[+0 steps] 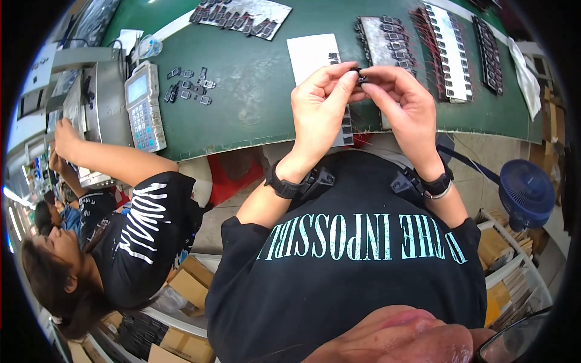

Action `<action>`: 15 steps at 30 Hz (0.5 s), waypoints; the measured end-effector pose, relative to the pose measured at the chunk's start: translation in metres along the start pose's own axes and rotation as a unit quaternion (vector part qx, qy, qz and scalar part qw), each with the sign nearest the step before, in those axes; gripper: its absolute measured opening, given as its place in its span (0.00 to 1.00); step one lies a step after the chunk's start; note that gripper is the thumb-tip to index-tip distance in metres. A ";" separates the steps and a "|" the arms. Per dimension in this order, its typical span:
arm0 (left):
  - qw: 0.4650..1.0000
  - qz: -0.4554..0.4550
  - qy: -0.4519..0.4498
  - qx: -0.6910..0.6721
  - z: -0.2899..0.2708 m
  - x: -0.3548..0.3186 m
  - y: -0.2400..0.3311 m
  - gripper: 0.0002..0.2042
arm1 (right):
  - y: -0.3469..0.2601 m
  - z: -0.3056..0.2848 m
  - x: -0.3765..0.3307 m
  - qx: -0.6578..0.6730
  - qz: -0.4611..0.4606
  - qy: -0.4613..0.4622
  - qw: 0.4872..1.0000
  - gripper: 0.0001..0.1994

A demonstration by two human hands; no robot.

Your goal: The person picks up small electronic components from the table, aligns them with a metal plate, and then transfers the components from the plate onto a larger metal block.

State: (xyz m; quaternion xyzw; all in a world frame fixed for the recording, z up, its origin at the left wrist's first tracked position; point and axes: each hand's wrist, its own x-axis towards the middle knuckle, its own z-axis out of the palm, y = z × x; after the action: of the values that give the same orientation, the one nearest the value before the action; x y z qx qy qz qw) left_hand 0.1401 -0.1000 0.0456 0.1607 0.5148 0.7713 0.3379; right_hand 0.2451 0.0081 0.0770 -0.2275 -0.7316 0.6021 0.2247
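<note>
Above the green table (254,91), a small black part (361,77) is pinched between the fingertips of both my hands. My left hand (321,109) grips it from the left with thumb and forefinger. From the right, my right hand (404,109) closes its thumb and forefinger on the same piece. Fingers cover most of it, so its exact kind is hidden. Below my left hand lies a white board (311,51) with small black pieces along its right edge. Behind my right hand is a grey plate (380,48) lined with black parts.
Loose black pieces (190,86) lie left, beside a keypad device with a screen (144,109). More loaded boards, a white strip board (449,54) among them, stand right. A co-worker (133,236) works at left. A blue fan (526,190) is at right.
</note>
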 end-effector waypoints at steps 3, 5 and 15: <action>0.999 -0.026 -0.010 -0.021 0.001 -0.004 -0.010 0.12 | 0.017 -0.005 -0.001 0.003 0.014 0.031 0.999 0.07; 0.999 -0.032 -0.020 -0.016 -0.001 -0.008 -0.014 0.13 | 0.025 -0.009 -0.002 0.006 0.009 0.010 1.000 0.07; 0.998 -0.057 -0.016 -0.009 -0.007 -0.014 -0.019 0.12 | 0.035 -0.017 0.002 0.019 0.042 -0.039 0.998 0.06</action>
State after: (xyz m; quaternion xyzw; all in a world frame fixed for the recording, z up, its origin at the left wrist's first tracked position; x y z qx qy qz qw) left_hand 0.1530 -0.1099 0.0266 0.1406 0.5110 0.7528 0.3905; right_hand 0.2560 0.0282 0.0458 -0.2303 -0.7180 0.6331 0.1749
